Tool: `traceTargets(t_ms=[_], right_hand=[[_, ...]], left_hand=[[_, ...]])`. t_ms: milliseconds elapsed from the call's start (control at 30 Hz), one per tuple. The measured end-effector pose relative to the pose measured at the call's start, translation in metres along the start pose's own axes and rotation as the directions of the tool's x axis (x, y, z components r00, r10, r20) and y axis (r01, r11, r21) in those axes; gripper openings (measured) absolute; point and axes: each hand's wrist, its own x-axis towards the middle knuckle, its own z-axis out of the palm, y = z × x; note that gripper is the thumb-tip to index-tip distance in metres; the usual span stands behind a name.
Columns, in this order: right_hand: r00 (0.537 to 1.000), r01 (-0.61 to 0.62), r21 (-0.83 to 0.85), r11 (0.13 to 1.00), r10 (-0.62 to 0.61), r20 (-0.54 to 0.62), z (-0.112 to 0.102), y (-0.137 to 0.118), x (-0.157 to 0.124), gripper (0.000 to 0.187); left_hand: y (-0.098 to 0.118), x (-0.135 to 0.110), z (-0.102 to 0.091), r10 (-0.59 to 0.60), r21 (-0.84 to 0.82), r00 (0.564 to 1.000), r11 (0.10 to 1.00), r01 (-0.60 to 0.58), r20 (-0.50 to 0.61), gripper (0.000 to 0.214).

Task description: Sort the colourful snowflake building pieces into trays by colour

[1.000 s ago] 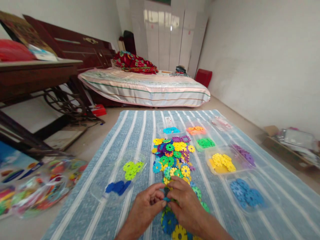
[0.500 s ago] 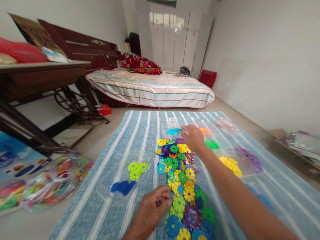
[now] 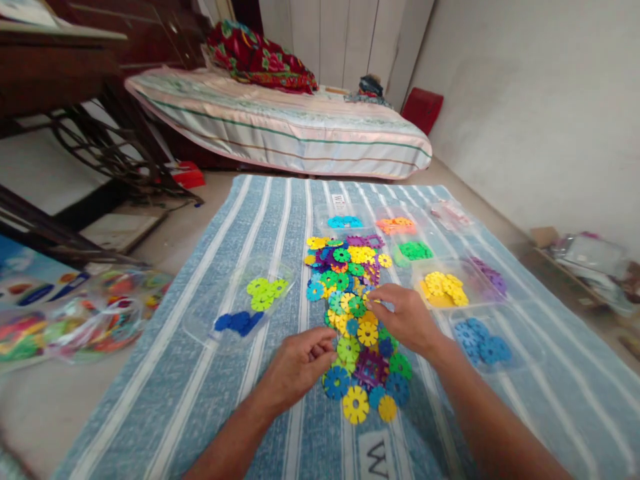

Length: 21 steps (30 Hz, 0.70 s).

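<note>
1. 2 hands are over the bench [image 3: 165,373], which is covered by a blue cloth with white stripes.
2. 1 long cluster of notched discs [image 3: 367,332] lies along the middle of the bench; its pieces overlap too much to count.
3. The cluster's discs are flat and flower-like, with slotted rims and often a centre hole, in yellow, lime, green, blue, purple and a little orange. 2 purple square frames [image 3: 361,365] show, 1 towards each end, and 2 yellow discs [image 3: 355,412] sit at the near end.
4. 1 left hand [image 3: 300,367] is beside the cluster's left edge, fingers curled and thumb near the forefinger; I cannot tell whether it pinches a disc.
5. 1 right hand [image 3: 406,319] is at the cluster's right side, thumb and forefinger close together — yellow shows at their tips, though whether it is pinched I cannot tell.
6. 8 separate colour groups surround the cluster — 2 on the left, lime discs [image 3: 263,293] and dark blue discs [image 3: 239,323]; 1 beyond the far end, light blue discs [image 3: 345,222]; 5 on the right, orange discs [image 3: 395,225], green discs [image 3: 416,251], loose yellow discs [image 3: 445,287], purple discs [image 3: 489,275] and mid-blue discs [image 3: 483,343].
</note>
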Motion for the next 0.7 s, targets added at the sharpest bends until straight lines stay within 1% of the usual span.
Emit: traceTargets(t_ms=[100,200,300,367,500,600,700], right_hand=[[0.996,0.065,0.037,0.997,-0.067,0.064,-0.004,-0.001,-0.035,0.012],[0.986,0.122,0.021,0.992,-0.123,0.112,-0.004,-0.008,-0.066,0.009],[0.974,0.125,-0.033,0.992,-0.117,0.194,0.001,-0.018,-0.089,0.015],[0.97,0.123,-0.062,0.99,-0.106,0.219,0.006,-0.023,-0.099,0.02],[0.98,0.11,-0.063,0.992,-0.097,0.175,0.014,-0.023,-0.109,0.019],[0.987,0.092,0.003,0.996,-0.092,0.129,0.014,-0.017,-0.111,0.013],[0.998,0.042,0.058,0.997,-0.045,0.045,0.011,-0.01,-0.11,0.01]], left_hand=[[0.006,-0.002,-0.004,0.03,0.089,0.995,0.995,-0.039,0.094,0.017],[0.012,-0.002,-0.007,0.074,0.24,0.982,0.964,-0.115,0.172,0.008],[0.018,-0.003,-0.008,0.091,0.361,0.97,0.917,-0.169,0.224,0.005],[0.02,-0.003,-0.007,0.095,0.393,0.963,0.899,-0.191,0.25,0.005],[0.021,-0.004,-0.007,0.087,0.414,0.955,0.887,-0.203,0.282,0.007],[0.019,-0.004,-0.007,0.085,0.409,0.955,0.89,-0.2,0.283,0.008],[0.017,-0.003,-0.006,0.086,0.382,0.96,0.905,-0.188,0.268,0.009]])
